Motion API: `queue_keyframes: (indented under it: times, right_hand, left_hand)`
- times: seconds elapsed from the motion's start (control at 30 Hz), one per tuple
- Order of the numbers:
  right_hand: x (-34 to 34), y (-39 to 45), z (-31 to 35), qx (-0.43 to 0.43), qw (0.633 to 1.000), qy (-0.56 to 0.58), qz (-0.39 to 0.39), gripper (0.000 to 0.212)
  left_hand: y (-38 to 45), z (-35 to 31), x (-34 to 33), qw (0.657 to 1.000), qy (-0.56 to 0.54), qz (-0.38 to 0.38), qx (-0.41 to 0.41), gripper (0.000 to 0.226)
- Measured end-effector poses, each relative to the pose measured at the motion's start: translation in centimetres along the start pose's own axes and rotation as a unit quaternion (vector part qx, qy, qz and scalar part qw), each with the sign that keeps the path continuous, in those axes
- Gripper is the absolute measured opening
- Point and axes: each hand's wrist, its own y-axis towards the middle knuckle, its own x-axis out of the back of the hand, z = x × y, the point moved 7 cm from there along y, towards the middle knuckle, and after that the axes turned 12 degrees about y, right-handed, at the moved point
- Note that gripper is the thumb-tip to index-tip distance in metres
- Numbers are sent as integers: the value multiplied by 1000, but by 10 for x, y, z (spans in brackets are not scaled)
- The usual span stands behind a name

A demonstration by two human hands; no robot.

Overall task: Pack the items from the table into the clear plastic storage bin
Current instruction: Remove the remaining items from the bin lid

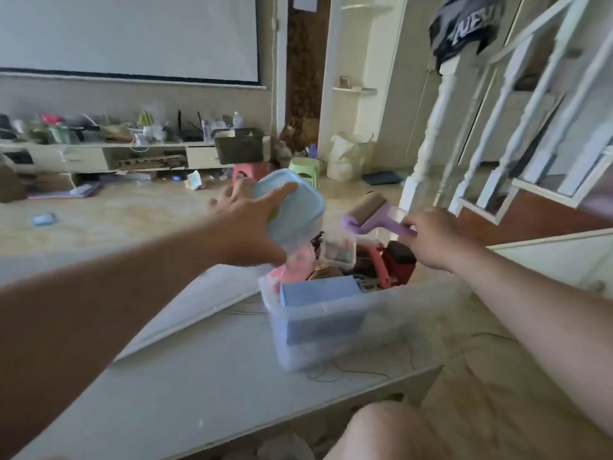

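Left hand (247,224): wrapped around a light blue lidded container (292,207), tilted, above the bin's far end.
Right hand (431,239): pinching the handle of a purple lint roller (370,212), also held over the bin.
Clear plastic storage bin (331,330): on the grey table (199,376), already holding a blue box (318,290), pink and red things.

Big projector screen (129,34) on far wall, low TV cabinet (109,156) below w/ heaped clutter. Dark box (239,145) at its right end. Pink stool (247,171) & green stool (304,167) side by side on floor. White stair railing (497,134) at right, black cloth (464,24) draped over its post. Full white bag (348,157) by the doorway.
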Motion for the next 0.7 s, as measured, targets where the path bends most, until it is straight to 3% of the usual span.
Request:
queue_keyframes:
  times: [0.17,0.33,0.43,0.57,0.7]
  right_hand:
    - [-45,35,-30,1,997,-38,65,26]
    - [-96,81,7,78,993,22,83,25]
    - [-123,99,12,86,992,24,94,36]
    - [-118,104,8,120,984,91,95,20]
    - [-71,98,-35,46,978,191,69,21]
  left_hand:
    - [47,-77,-22,996,42,12,-81,120]
    - [71,-89,-44,994,23,9,-106,118]
    - [79,-89,-54,993,24,13,-119,117]
    - [90,-103,-69,990,26,18,-140,116]
    - [101,-141,-68,987,-24,13,-160,116]
